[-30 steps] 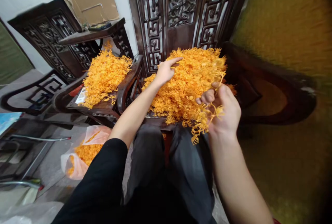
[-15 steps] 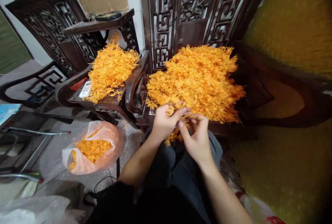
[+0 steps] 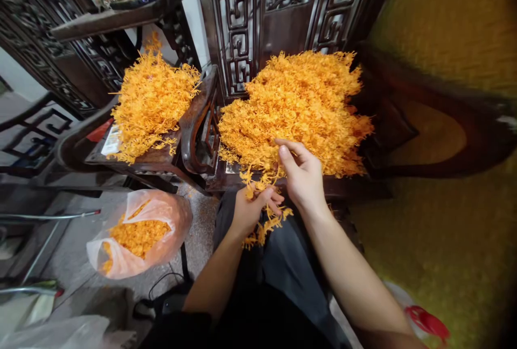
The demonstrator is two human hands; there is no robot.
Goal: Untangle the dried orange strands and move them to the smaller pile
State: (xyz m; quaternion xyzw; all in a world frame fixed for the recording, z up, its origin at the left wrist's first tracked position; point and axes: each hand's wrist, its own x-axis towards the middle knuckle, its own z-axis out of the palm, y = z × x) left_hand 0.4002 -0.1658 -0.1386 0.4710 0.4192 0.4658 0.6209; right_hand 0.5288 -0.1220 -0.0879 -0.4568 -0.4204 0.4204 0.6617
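Left hand (image 3: pixel 252 210) fingers closed on orange strand bunch (image 3: pixel 264 222) below big orange pile (image 3: pixel 297 109); right hand (image 3: pixel 302 174) fingers pinching strands at pile edge. Sorting underway; next, gentle untangling.

- Left hand (image 3: pixel 252 210): low and near the body, over the lap; fingers curled closed, thumb pressed across them in a pinch grip; back of hand toward the camera.
- Left forearm: bare, runs up from lower centre, angled slightly right; dark sleeve at the elbow.
- Right hand (image 3: pixel 304 175): higher and further forward, just beside the left; index finger and thumb extended, other fingers loosely bent.
- Right forearm: bare, enters from lower right, angled up-left.
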